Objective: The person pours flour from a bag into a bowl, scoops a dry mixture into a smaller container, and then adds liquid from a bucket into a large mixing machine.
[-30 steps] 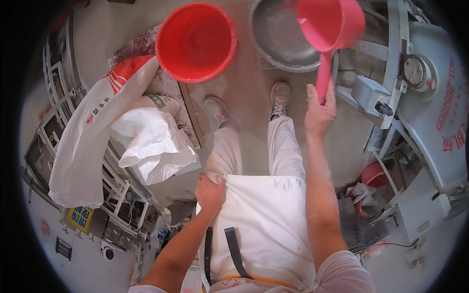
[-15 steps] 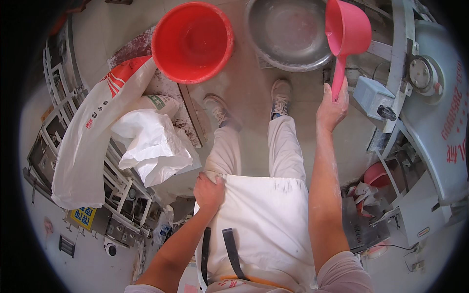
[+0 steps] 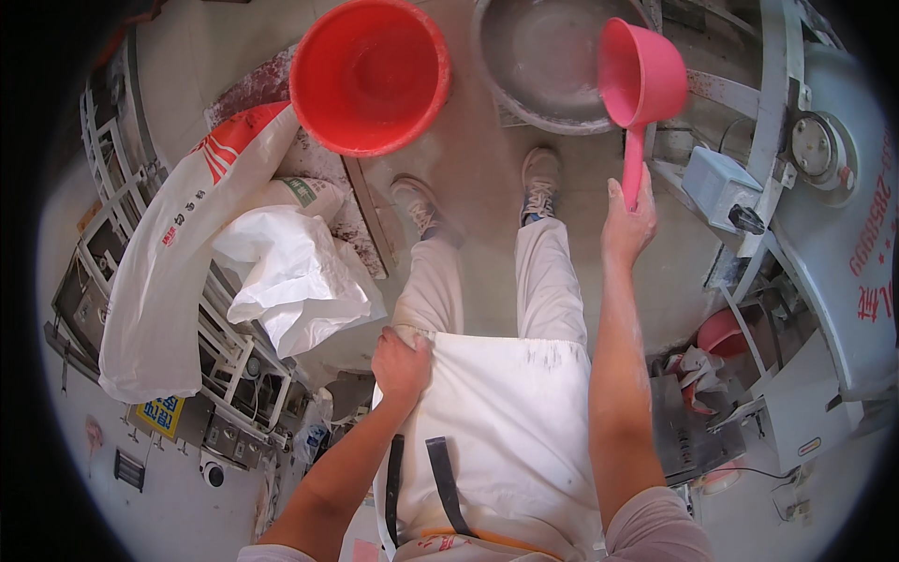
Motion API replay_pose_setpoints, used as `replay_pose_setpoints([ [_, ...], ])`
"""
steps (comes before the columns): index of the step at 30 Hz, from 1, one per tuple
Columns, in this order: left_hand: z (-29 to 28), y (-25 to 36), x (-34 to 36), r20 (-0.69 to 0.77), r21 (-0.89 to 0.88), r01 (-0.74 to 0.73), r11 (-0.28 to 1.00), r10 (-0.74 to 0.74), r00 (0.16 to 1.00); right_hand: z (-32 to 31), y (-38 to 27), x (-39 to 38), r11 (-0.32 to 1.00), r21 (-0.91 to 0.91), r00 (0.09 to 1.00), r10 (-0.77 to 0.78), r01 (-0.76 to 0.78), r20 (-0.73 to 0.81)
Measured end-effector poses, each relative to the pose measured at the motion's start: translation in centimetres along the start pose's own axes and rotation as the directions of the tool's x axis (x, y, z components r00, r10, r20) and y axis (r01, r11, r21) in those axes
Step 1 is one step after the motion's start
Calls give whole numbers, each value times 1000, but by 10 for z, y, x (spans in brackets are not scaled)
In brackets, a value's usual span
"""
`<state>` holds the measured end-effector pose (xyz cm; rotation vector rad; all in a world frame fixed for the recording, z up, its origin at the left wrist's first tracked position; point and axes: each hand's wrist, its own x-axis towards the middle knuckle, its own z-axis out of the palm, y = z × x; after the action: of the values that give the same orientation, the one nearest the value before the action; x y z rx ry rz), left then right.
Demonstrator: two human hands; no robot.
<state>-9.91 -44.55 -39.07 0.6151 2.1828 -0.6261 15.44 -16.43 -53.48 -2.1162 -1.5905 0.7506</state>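
Pink scoop (image 3: 663, 82) | axis fwd, mouth L | R fingers (image 3: 645, 200) rnd hdl (image 3: 634, 155) | L fingers (image 3: 385, 350) clutching apron (image 3: 510, 412)

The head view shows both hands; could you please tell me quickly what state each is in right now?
Left hand: on the apron; whether it grips the cloth cannot be told.
Right hand: closed, holding the scoop.

Wide downward fisheye from head height

The pink scoop (image 3: 651, 80) and far red tub (image 3: 370, 80) look smooth, glossy plastic; the far basin (image 3: 513, 80) dull metal; the near apron (image 3: 506, 403) matt cloth.
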Motion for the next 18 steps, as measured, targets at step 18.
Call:
replay_pose_setpoints([
  [18,-3,-6,-4,-20,-64,-27,998,26,999,-68,-108,-45,573,698,898,198,-431,392],
])
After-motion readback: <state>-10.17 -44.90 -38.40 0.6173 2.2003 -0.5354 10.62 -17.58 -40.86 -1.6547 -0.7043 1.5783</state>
